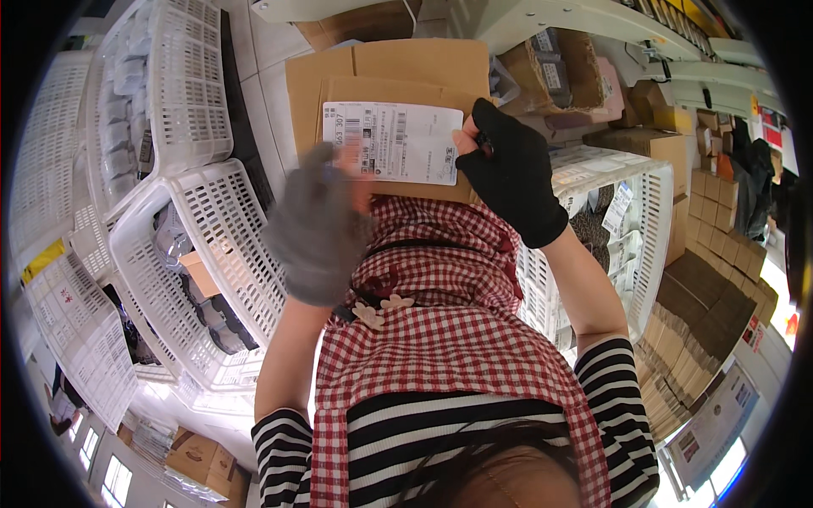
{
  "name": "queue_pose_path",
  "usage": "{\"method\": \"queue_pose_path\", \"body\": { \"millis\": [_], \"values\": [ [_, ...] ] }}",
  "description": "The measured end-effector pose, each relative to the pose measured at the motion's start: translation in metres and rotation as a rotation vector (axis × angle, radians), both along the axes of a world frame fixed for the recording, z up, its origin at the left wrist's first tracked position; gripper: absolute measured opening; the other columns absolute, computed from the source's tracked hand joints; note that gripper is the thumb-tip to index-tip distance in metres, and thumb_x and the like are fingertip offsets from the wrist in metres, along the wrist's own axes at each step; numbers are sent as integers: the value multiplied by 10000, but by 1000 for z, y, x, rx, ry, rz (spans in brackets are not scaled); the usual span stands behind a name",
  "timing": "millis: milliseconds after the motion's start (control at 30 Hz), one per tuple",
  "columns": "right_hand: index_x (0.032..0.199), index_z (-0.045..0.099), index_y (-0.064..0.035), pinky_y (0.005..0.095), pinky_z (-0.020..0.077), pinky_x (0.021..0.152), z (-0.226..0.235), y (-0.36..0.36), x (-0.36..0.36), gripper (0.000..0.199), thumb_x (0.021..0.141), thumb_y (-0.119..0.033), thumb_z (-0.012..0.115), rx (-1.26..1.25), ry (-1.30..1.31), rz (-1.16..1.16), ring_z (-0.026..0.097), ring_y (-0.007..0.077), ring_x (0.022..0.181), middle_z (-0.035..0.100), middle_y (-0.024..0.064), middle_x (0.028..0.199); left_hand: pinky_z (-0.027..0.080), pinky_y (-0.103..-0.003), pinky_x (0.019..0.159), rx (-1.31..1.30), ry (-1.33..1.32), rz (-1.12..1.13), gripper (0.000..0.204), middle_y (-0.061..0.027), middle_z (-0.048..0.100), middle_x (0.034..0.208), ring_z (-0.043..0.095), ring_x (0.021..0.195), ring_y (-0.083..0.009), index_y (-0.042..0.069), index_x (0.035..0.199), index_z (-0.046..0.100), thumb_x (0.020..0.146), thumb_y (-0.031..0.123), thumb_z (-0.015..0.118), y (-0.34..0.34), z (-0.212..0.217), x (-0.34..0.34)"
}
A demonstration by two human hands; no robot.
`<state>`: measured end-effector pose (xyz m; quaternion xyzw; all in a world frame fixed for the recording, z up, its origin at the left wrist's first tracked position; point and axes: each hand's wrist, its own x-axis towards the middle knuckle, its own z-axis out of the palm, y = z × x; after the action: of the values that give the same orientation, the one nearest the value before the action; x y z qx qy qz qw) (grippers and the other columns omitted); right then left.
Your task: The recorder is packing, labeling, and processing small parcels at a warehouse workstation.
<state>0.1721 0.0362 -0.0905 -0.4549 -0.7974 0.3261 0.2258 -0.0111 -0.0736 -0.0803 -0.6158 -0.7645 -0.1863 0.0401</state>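
Observation:
A flat-topped brown cardboard box [389, 59] lies in front of my apron, with a white printed shipping label [423, 140] on its near part. My right hand [517, 169], in a black fingerless glove, is closed at the label's right edge; its thumb and fingertips press together there, and what they pinch is hidden. Over the label's left end is my left hand [322, 220], in a grey glove. Motion smears its fingers, so neither their grip nor whether they touch the label can be made out.
White plastic baskets [199, 102] with wrapped goods stand at my left. Another white basket [652, 229] holds packages at my right. Beyond it are an open carton [584, 76] and stacked flat cardboard [677, 356]. A pale metal frame [542, 25] runs along the far side.

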Motion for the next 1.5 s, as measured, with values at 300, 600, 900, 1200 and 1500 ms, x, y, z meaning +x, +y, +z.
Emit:
{"method": "queue_pose_path", "body": {
  "millis": [300, 600, 900, 1200, 1500],
  "values": [
    [772, 488, -86, 348, 446, 513, -3, -2, 0, 169, 778, -127, 652, -7, 7, -11, 595, 261, 574, 563, 89, 631, 439, -252, 460, -132, 204, -280, 466, -27, 514, 1332, 507, 551, -118, 81, 1235, 562, 837, 319, 606, 4, -20, 6],
    [786, 470, -89, 335, 436, 499, -2, -3, 2, 208, 788, -151, 668, 38, 5, -25, 594, 246, 568, 546, 74, 616, 465, -255, 499, -236, 300, -165, 569, 2, 466, 1382, 586, 618, -139, 100, 1318, 490, 841, 402, 558, 5, -15, -20],
    [1273, 472, -74, 326, 443, 487, 18, -35, -32, 535, 769, -217, 583, 583, -447, 293, 552, 185, 619, 505, 41, 743, 415, -242, 441, -185, 222, -236, 704, -31, 476, 1361, 464, 536, -133, 63, 1278, 522, 766, 544, 567, -6, -12, -3],
    [1367, 372, -70, 332, 468, 501, -5, -1, 3, 756, 708, -263, 687, 575, -634, 226, 571, 195, 626, 533, 62, 794, 431, -281, 465, -228, 298, -159, 750, -88, 422, 1401, 490, 575, -165, 0, 1266, 497, 750, 540, 567, -14, -27, -11],
    [1178, 570, -40, 274, 488, 663, -29, 35, 54, 394, 858, -265, 617, -412, 131, -177, 635, 138, 724, 665, 85, 827, 440, -349, 492, -189, 186, -231, 640, -80, 452, 1353, 508, 595, -197, 20, 1098, 562, 731, 544, 595, 18, -17, 65]
  ]
}}
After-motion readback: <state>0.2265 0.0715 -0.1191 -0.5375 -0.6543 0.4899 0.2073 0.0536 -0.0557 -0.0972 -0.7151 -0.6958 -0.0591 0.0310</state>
